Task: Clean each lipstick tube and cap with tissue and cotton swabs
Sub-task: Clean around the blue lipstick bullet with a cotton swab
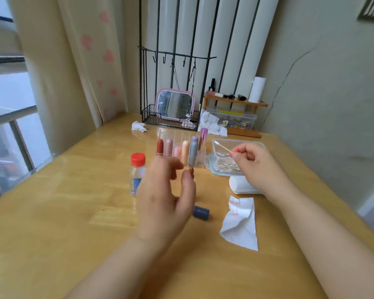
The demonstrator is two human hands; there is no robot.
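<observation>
Pinching a cotton swab (223,148) over its box (216,169), the right hand (255,167) readies it; left hand (168,190) grips an opened lipstick (191,170) upright — its navy cap (200,212) lies beside a stained tissue (240,225).

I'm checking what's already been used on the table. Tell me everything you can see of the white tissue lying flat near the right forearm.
The white paper tissue is a single thin sheet, creased and partly crumpled, with one edge curled up. Faint red smears mark its upper part. It lies on the light wooden table, beside the dark blue lipstick cap and in front of a white tissue roll. Neither hand touches it.
</observation>
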